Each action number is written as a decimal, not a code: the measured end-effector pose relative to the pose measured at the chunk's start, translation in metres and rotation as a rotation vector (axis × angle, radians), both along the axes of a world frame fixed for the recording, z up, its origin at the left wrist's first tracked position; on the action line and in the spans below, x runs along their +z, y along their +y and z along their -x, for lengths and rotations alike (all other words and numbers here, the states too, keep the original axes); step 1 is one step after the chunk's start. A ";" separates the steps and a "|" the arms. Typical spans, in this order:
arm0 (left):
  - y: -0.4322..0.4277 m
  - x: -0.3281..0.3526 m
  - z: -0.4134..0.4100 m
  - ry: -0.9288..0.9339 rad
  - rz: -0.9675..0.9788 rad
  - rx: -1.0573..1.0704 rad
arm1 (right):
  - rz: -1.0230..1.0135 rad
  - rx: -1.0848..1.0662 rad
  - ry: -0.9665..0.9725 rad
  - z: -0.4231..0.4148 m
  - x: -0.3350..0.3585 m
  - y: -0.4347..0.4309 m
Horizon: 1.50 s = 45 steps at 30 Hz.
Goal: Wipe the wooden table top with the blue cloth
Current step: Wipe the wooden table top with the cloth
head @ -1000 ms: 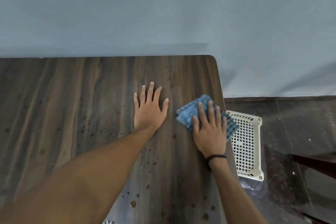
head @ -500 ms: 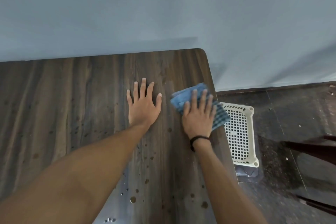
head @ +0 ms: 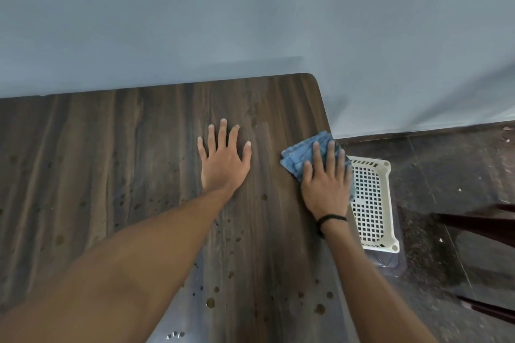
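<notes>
Cloth point(head: 298, 156), blue and folded, lies at the right edge of the wooden table point(head: 125, 147), pinned under the right hand point(head: 324, 184), whose straight fingers press flat on it. Left hand point(head: 224, 160) rests palm-down with fingers spread on bare wood nearby, among what look like droplets. Beside the table, a white basket point(head: 372, 203) sits on the floor.
</notes>
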<state>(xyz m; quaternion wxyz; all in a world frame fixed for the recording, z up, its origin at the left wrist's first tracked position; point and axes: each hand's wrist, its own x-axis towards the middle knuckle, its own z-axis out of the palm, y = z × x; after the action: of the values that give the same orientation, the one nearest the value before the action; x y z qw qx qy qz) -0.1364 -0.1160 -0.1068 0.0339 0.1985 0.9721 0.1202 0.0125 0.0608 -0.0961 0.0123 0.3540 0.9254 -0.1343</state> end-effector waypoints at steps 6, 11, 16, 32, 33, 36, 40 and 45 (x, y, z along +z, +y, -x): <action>0.000 0.001 -0.001 -0.001 -0.016 -0.003 | -0.021 0.423 -0.022 -0.060 0.001 -0.019; -0.003 0.001 0.000 -0.080 -0.109 -0.006 | -0.013 0.140 -0.017 -0.032 0.005 -0.020; -0.034 0.030 -0.034 -0.097 -0.279 -0.032 | 0.009 0.552 -0.024 -0.083 0.006 -0.018; -0.078 0.003 -0.176 -0.046 0.013 0.041 | -0.001 0.641 -0.016 -0.092 0.000 -0.018; -0.078 0.002 -0.175 -0.041 0.019 0.046 | -0.002 0.689 -0.030 -0.090 0.002 -0.006; -0.076 0.003 -0.173 -0.027 -0.001 0.045 | 0.069 0.440 -0.020 -0.070 0.003 0.007; -0.077 0.002 -0.176 0.006 -0.043 0.049 | 0.018 0.505 0.025 -0.085 0.000 -0.024; -0.081 0.033 -0.152 -0.381 0.060 -0.048 | 0.068 0.512 -0.025 -0.087 0.005 -0.016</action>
<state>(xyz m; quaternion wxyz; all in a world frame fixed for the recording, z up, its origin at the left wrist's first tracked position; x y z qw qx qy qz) 0.0154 -0.1969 -0.0735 0.2258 0.1941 0.9463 0.1258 0.0996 0.0447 -0.0911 0.0692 0.1091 0.9797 -0.1534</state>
